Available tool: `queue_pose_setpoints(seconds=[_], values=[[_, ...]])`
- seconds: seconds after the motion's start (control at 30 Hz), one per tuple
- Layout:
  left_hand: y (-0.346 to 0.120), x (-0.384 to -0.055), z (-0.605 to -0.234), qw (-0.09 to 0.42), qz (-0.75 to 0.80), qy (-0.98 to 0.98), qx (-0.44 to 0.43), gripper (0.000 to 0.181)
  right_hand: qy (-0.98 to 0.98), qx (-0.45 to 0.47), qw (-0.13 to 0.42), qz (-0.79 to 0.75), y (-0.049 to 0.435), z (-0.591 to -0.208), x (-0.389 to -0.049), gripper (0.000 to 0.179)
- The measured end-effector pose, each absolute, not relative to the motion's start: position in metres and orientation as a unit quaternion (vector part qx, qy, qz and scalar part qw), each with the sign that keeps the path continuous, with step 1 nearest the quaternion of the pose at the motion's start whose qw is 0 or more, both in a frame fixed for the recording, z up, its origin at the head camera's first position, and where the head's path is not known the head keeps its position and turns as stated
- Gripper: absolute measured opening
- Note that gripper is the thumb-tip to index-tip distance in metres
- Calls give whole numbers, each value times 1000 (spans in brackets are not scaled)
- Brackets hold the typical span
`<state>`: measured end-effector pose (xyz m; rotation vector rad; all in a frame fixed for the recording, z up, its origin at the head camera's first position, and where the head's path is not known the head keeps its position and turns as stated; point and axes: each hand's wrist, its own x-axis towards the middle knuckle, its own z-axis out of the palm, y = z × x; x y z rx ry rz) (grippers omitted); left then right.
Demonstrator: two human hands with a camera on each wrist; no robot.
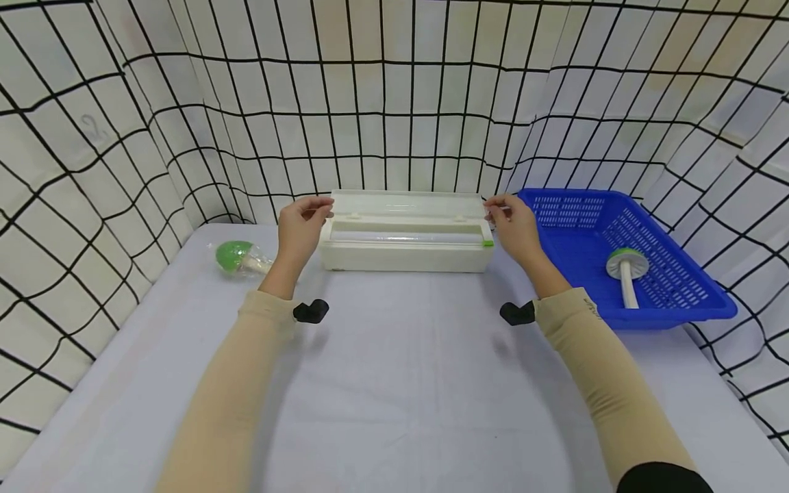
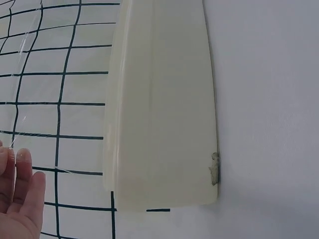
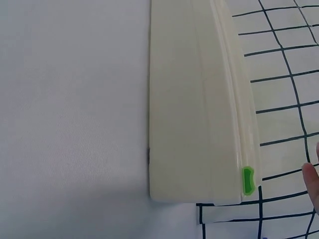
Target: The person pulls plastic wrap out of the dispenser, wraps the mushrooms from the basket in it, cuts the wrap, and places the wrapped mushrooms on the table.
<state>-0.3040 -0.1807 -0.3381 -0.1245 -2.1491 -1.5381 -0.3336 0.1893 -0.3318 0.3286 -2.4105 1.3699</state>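
A white cling film dispenser (image 1: 407, 260) stands at the far side of the table, its lid (image 1: 348, 198) raised at the back and a pale roll (image 1: 407, 237) inside. My left hand (image 1: 301, 227) is at the lid's left end, pinching clear cling film (image 2: 30, 119) between thumb and fingers; the film shows faintly in the left wrist view. At the opposite end, my right hand (image 1: 516, 226) pinches the other side of the film, beside the lid's right corner. The right wrist view catches only its fingertips (image 3: 310, 177) and the dispenser's green slider (image 3: 248, 180).
To the right sits a blue basket (image 1: 557, 246) with a white-handled, green-topped brush-like tool (image 1: 627, 274) in it. A green dome-headed tool (image 1: 233, 255) in clear wrap lies at the left. Black wire mesh (image 1: 382, 113) encloses the table (image 1: 401, 397) at the back and sides.
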Motion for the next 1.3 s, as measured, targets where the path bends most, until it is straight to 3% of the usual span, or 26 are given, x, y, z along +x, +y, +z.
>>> queue_pose_setpoints(seconds=[0.53,1.3], values=[[-174,-297,-337,290,-603,-742,-46,18,-804,146,182,547,190,-326,-328,21],[-171,-280,-320,301,-606,-734,-47,19,-797,150,181,556,192,-310,-314,23]])
